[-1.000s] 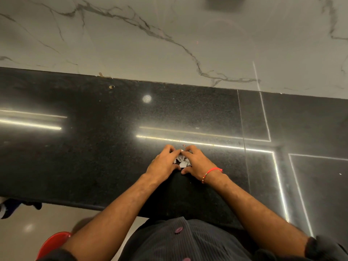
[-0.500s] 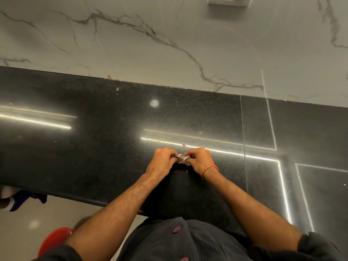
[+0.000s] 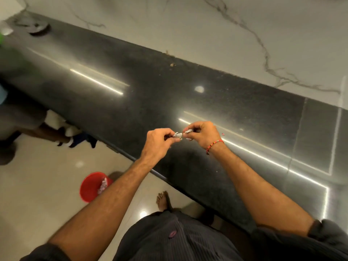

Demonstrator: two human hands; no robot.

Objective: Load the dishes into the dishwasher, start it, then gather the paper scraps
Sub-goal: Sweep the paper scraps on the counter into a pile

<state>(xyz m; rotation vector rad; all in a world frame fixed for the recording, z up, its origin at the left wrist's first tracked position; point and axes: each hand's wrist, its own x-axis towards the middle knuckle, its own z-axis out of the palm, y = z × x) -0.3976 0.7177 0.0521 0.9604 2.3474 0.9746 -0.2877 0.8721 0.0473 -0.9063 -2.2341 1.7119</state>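
The black stone counter runs across the frame under a marbled wall. Just above it, at centre frame, my left hand and right hand each pinch crumpled paper scraps with curled fingers, held between them. At lower left, a red bucket on the floor holds more paper.

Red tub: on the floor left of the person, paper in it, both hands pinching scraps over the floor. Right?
Not quite. The head view shows the left hand and right hand pinching the paper scraps over the black counter, not the floor. The red tub is on the floor with paper inside.
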